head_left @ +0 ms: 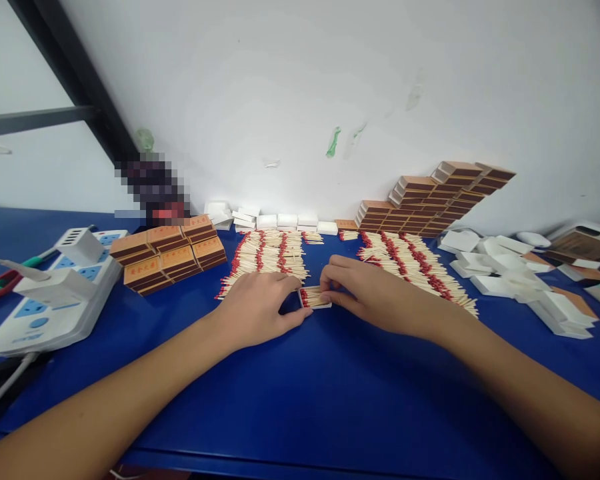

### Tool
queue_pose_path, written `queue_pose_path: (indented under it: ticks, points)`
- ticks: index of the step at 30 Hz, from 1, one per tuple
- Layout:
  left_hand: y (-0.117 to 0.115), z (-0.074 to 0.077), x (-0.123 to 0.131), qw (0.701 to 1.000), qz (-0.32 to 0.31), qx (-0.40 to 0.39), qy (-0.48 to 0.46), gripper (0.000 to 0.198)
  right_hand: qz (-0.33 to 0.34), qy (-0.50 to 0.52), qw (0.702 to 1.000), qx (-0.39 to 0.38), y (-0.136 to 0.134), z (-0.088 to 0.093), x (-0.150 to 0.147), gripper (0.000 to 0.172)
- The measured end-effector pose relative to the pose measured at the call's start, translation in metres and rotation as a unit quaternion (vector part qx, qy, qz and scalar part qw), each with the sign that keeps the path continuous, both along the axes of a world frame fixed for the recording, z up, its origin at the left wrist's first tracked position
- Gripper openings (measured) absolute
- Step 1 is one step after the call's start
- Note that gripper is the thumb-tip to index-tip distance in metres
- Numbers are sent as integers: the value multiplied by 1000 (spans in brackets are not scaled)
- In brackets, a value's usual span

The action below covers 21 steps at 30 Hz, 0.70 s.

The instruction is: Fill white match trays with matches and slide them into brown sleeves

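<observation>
A small white matchbox tray (316,306) with red-tipped matches (311,295) in it lies on the blue table. My left hand (260,308) grips the tray's left end between thumb and fingers. At the right end, my right hand (363,290) has its fingers pinched together on the matches; the exact contact is partly hidden by the fingers. Behind my left hand spreads a bed of loose matches (267,253), heads in rough rows. A second bed of loose matches (410,263) runs behind and under my right forearm.
Closed matchboxes (170,257) are stacked at left, beside a white power strip (75,313) with cables. More matchboxes (430,200) rise in steps against the wall. White empty trays (287,221) line the wall, and a loose pile of trays (515,267) lies at right.
</observation>
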State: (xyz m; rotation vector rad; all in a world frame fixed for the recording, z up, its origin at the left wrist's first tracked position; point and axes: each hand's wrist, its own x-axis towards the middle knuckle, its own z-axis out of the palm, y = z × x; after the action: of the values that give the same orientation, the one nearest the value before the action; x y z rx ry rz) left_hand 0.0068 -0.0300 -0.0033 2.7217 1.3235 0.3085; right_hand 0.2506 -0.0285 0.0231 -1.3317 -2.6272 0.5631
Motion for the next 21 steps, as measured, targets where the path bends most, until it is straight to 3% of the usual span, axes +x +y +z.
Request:
queue_pose_path:
  ticks: [10, 21]
  points:
    - [0, -1, 0, 1000, -4, 7, -7, 35, -3, 12, 1000, -8, 1, -2, 0, 19]
    - [-2, 1, 1, 1000, 1, -12, -6, 38, -14, 36, 999, 32, 4, -4, 0, 16]
